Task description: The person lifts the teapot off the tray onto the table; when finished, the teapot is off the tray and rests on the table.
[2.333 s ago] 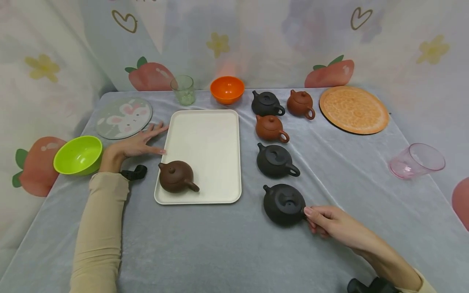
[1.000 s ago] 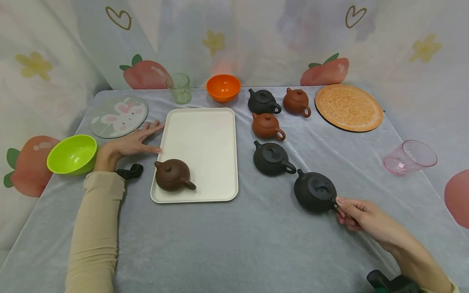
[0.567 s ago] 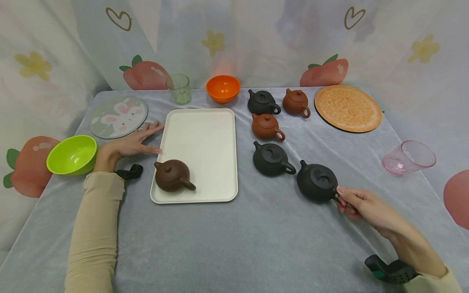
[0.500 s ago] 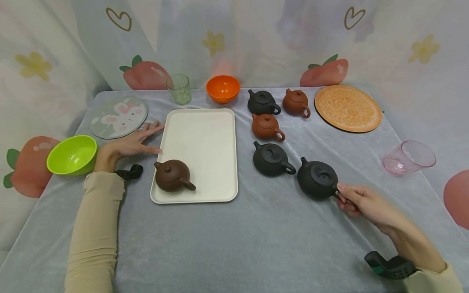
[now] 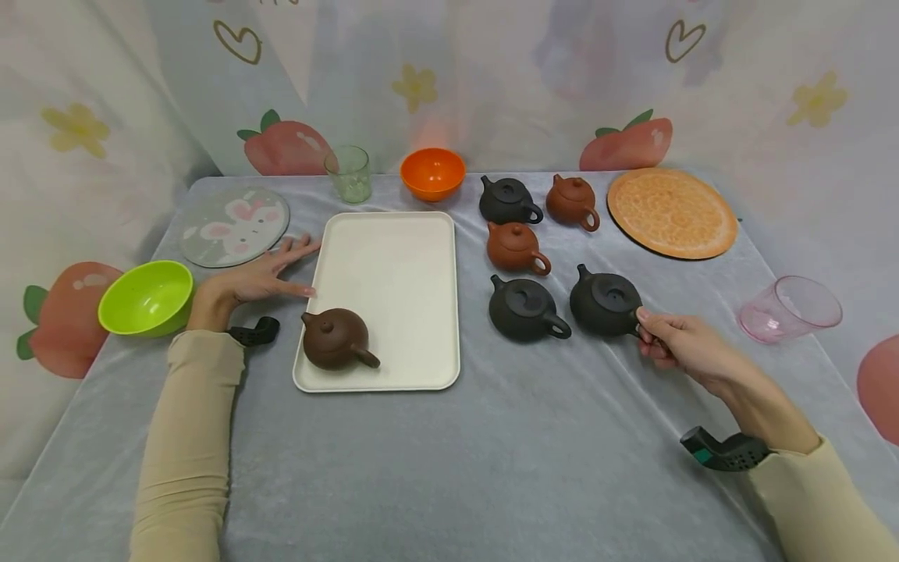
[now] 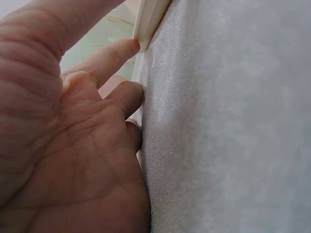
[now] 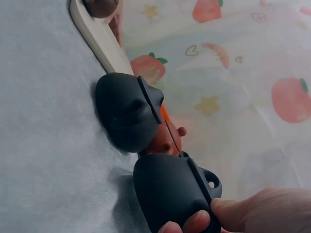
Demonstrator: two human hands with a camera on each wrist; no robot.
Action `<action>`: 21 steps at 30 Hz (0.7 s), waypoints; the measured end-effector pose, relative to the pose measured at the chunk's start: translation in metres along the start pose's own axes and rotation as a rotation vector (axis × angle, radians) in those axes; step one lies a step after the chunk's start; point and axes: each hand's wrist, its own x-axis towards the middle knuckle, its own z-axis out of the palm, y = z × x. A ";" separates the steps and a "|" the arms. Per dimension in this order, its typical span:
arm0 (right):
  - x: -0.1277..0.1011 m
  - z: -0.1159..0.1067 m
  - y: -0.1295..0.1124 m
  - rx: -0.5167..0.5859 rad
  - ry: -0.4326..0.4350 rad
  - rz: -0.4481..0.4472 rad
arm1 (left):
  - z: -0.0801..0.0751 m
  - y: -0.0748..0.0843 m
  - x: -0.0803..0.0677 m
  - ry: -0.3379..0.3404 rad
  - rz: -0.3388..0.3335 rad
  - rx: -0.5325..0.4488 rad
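My right hand (image 5: 684, 347) pinches the handle of a black teapot (image 5: 604, 303), its spout turned away from me. In the right wrist view that teapot (image 7: 170, 194) overlaps another black teapot (image 7: 127, 111). Just left of the held one, the second black teapot (image 5: 525, 310) stands on the cloth. My left hand (image 5: 256, 279) lies with spread fingers at the left edge of the cream tray (image 5: 393, 289). The left wrist view has a fingertip (image 6: 133, 44) right at the tray's rim. A dark brown teapot (image 5: 335, 338) sits in the tray's near left corner.
Behind stand two reddish-brown teapots (image 5: 516, 247) and a smaller black teapot (image 5: 507, 200). An orange bowl (image 5: 432, 173) and green glass (image 5: 351, 176) line the back. Round mats (image 5: 670, 212) lie at both far corners. A pink glass (image 5: 787, 310) tilts at right; a green bowl (image 5: 147, 298) is left.
My right hand has carried the black teapot rightward and then away from me, to beside the other black teapot. The left hand has stayed at the tray's edge.
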 end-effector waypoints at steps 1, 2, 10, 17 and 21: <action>0.004 -0.001 -0.002 -0.006 0.004 0.006 | 0.000 0.000 0.000 0.000 0.000 0.000; 0.007 -0.003 -0.004 -0.011 0.006 0.013 | 0.000 0.000 0.000 0.000 -0.002 -0.001; 0.036 -0.006 -0.021 0.001 0.024 0.055 | 0.001 -0.001 0.000 0.012 0.013 0.011; 0.056 -0.008 -0.027 0.009 0.020 0.057 | 0.003 -0.002 0.001 0.018 0.008 0.015; 0.066 -0.010 -0.029 0.031 0.012 0.064 | 0.002 -0.003 0.002 0.025 0.003 0.022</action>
